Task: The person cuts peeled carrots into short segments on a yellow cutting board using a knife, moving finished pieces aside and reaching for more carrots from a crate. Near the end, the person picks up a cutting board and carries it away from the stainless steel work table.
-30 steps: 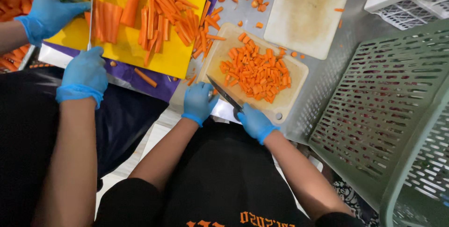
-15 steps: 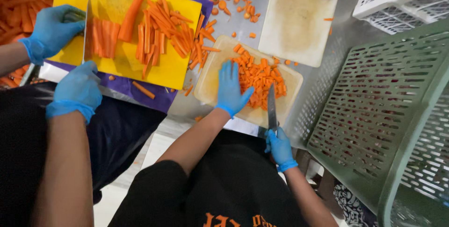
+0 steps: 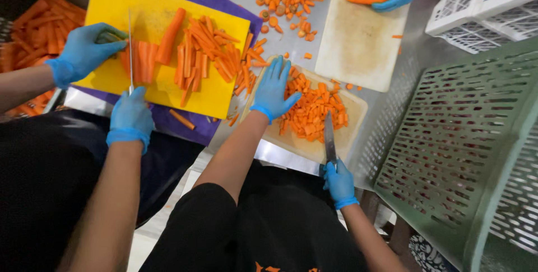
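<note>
Left hand [image 3: 274,88] flat, fingers spread, palm down on chopped carrot pile [image 3: 314,112] atop pale cutting board [image 3: 305,147]. Right hand [image 3: 338,182] clenched around knife [image 3: 329,137] handle; blade flat over board edge, tip toward carrot pieces just beyond fingertips. Green crate [image 3: 465,149] right of knuckles. Co-worker's gloved hands [image 3: 84,53] cutting carrot sticks [image 3: 202,59] on yellow board [image 3: 117,8], left of spread fingers.

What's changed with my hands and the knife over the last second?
The left hand let go of the knife area and spread flat over the chopped carrot pieces. The right hand drew the knife back toward the board's near edge. The wooden cutting board stayed put.
</note>
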